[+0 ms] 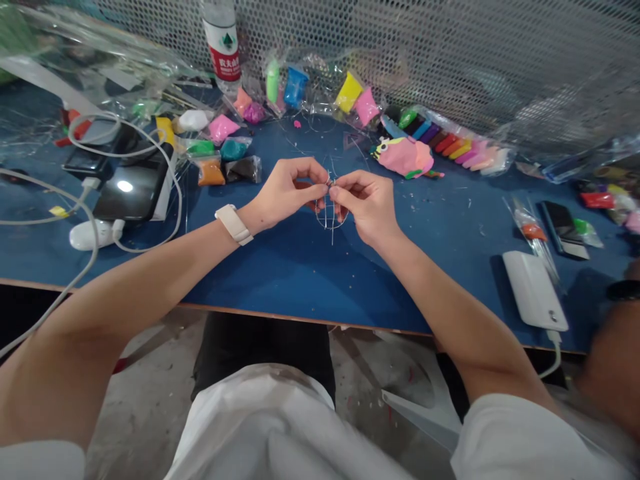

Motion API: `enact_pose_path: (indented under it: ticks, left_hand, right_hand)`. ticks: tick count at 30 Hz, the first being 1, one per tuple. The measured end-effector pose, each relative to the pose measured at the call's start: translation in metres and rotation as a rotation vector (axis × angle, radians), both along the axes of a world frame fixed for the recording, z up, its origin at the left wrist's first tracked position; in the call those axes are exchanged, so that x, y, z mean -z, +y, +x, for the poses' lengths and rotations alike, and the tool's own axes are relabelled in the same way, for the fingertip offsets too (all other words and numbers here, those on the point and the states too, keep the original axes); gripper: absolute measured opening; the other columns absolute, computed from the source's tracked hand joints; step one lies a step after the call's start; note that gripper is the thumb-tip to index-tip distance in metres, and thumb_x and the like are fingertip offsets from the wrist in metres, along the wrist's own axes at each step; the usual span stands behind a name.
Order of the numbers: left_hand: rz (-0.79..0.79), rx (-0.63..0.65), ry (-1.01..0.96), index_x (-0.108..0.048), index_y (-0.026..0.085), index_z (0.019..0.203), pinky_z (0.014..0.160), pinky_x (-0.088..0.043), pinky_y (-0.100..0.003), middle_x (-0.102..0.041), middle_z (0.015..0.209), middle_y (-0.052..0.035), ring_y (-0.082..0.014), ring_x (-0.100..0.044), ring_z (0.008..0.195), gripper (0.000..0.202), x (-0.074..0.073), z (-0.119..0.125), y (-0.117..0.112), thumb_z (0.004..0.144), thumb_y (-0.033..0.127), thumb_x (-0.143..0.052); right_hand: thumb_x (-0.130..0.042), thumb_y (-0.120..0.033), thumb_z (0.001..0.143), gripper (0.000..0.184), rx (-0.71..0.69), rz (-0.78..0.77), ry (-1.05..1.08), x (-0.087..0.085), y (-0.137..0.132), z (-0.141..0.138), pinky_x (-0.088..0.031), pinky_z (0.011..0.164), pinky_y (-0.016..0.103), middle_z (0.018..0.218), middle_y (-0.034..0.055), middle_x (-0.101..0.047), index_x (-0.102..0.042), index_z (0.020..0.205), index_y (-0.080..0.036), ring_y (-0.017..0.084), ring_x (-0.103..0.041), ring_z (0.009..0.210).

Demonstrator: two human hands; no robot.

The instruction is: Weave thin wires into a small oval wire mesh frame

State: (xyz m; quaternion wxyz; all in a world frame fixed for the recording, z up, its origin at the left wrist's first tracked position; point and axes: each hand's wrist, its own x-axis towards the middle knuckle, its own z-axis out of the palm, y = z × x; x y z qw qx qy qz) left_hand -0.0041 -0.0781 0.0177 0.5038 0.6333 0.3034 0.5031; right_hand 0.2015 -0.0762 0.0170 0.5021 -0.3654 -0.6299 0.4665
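Over the middle of the blue table, a small frame of thin bent wire hangs between my two hands. My left hand, with a pale band on its wrist, pinches the wire's upper part between thumb and fingertips. From the other side my right hand pinches the same upper part, its thumb close to the left one. Below the fingertips the wire forms a rounded loop with straight pieces crossing it. A pink clay figure with yellow and green parts lies beyond my right hand.
Bagged coloured clay and a water bottle line the back, before a perforated metal panel. A phone with white cables lies left; a white power bank lies right. Another person's arm shows at the right edge.
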Motion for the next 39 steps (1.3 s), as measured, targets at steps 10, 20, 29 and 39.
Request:
enact_pose_path:
  ticks: [10,20,29,39]
  left_hand:
    - [0.125,-0.086,0.043,-0.067,0.019,0.087,0.059,-0.059,-0.023,-0.071,0.082,0.0015,-0.0102,-0.07,0.062,0.021,-0.001,0.005,-0.006,0.091,0.019,-0.087]
    - [0.02,0.058,-0.038,-0.079,0.02,0.105,0.067,-0.068,-0.029,-0.082,0.099,-0.0048,-0.0147,-0.078,0.073,0.04,0.003,-0.002,0.001,0.095,0.054,-0.096]
    - [0.15,0.036,-0.009,-0.081,0.02,0.107,0.067,-0.068,-0.029,-0.082,0.099,-0.0049,-0.0129,-0.076,0.07,0.053,0.009,-0.003,0.004,0.091,0.069,-0.096]
    - [0.117,-0.02,0.027,-0.079,0.022,0.101,0.069,-0.067,-0.03,-0.081,0.094,-0.0044,-0.0158,-0.077,0.076,0.046,0.005,-0.003,0.001,0.092,0.064,-0.097]
  right_hand:
    - [-0.097,-0.073,0.086,0.052,0.039,0.117,-0.081,-0.009,-0.012,-0.003,-0.055,0.045,0.03,0.068,-0.0012,-0.071,-0.078,0.082,-0.025,0.014,-0.063,0.051]
    - [-0.1,-0.079,0.079,0.059,-0.073,-0.096,0.087,-0.006,-0.004,-0.002,-0.053,0.045,0.026,0.069,-0.0042,-0.07,-0.074,0.085,-0.025,0.01,-0.057,0.05]
    - [-0.099,-0.081,0.078,0.061,-0.082,-0.116,0.091,-0.005,-0.004,-0.003,-0.054,0.046,0.026,0.07,-0.0043,-0.068,-0.072,0.086,-0.027,0.012,-0.06,0.054]
    - [-0.094,-0.082,0.083,0.059,-0.027,-0.034,0.003,-0.003,-0.004,-0.003,-0.059,0.051,0.03,0.075,-0.0022,-0.069,-0.071,0.089,-0.028,0.014,-0.066,0.06]
